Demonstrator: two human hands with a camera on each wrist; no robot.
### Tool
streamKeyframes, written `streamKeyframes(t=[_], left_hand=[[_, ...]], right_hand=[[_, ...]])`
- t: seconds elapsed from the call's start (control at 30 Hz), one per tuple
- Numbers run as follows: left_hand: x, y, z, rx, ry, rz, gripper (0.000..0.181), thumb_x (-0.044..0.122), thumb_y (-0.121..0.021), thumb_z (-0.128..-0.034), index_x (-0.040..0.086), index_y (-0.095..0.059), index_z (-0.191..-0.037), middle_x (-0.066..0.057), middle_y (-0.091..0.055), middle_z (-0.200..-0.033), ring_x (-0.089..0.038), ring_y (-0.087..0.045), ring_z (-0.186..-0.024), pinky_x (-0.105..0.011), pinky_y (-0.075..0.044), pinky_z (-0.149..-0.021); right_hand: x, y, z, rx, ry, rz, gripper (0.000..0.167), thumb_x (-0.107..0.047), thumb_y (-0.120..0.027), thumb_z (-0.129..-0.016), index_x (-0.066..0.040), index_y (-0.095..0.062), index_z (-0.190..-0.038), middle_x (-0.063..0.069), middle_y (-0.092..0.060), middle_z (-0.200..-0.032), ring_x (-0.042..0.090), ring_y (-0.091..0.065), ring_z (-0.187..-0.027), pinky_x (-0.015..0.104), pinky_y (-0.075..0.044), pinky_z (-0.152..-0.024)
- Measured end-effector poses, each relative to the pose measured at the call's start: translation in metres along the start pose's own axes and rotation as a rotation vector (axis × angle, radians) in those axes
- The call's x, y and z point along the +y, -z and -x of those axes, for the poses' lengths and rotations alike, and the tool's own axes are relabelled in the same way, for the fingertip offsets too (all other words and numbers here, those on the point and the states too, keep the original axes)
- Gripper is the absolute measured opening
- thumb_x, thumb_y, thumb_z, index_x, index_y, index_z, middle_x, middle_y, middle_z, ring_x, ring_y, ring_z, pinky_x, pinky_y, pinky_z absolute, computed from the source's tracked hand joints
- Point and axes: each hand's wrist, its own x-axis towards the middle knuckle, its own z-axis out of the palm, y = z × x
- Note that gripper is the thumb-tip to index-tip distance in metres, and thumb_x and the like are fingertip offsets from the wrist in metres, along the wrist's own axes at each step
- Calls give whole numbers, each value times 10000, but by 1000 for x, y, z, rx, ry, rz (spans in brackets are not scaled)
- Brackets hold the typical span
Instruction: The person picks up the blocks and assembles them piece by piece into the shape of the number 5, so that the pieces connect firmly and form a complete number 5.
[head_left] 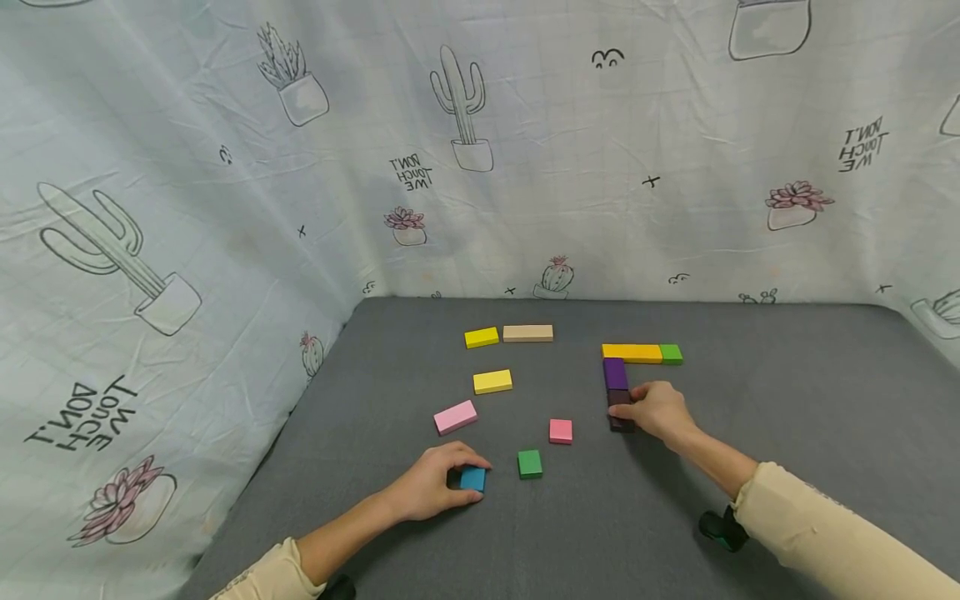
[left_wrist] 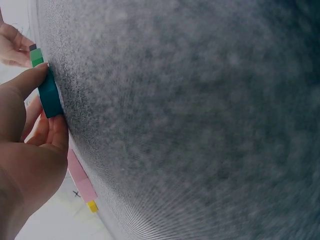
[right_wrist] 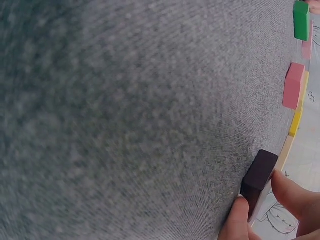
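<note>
My left hand (head_left: 437, 482) pinches a blue block (head_left: 472, 478) between thumb and fingers on the grey table; in the left wrist view the same block (left_wrist: 50, 95) looks teal. At the right, my right hand (head_left: 660, 412) grips a dark brown block (head_left: 619, 402) by its sides; the right wrist view shows that block (right_wrist: 260, 172) between thumb and finger. The brown block stands in line with a purple block (head_left: 615, 374). Above the purple one lies an orange-yellow block (head_left: 632, 353), with a light green block (head_left: 671, 354) at its right end.
Between the hands lie a green block (head_left: 529, 464) and a coral-pink block (head_left: 560, 431). Farther left are a pink block (head_left: 455, 417), a yellow block (head_left: 492, 382), another yellow block (head_left: 482, 337) and a tan block (head_left: 528, 333). A cactus-print cloth (head_left: 525, 208) hangs behind the table.
</note>
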Motion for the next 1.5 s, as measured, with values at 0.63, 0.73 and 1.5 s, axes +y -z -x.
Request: streamKeyframes(t=[0.63, 0.73, 1.5], left_hand=[[0, -1, 1, 2, 3, 1, 335, 209, -751, -843, 131, -666, -1158, 49, -596, -1080, -94, -535, -972, -277, -457, -817], [0, -2, 0, 6, 4, 0, 337, 201, -756, -838, 132, -668, -1156, 53, -597, -1078, -95, -536, -970, -278, -457, -819], [-1, 0, 0, -1, -5, -12, 332, 218, -747, -848, 135, -666, -1159, 51, -594, -1087, -96, -531, -974, -279, -453, -816]], right_hand=[[2, 0, -2, -18, -9, -14, 573, -226, -724, -858, 150, -497, -1225, 315, -572, -1101, 282, -626, -786, 432, -501, -709], [4, 0, -2, -18, 3, -22, 540, -224, -721, -861, 158, -504, -1176, 312, -571, -1070, 255, -645, -709, 397, -523, -662], [7, 4, 0, -30, 51, -16, 413, -239, -713, -864, 112, -546, -1003, 179, -572, -866, 204, -580, -650, 313, -524, -557]])
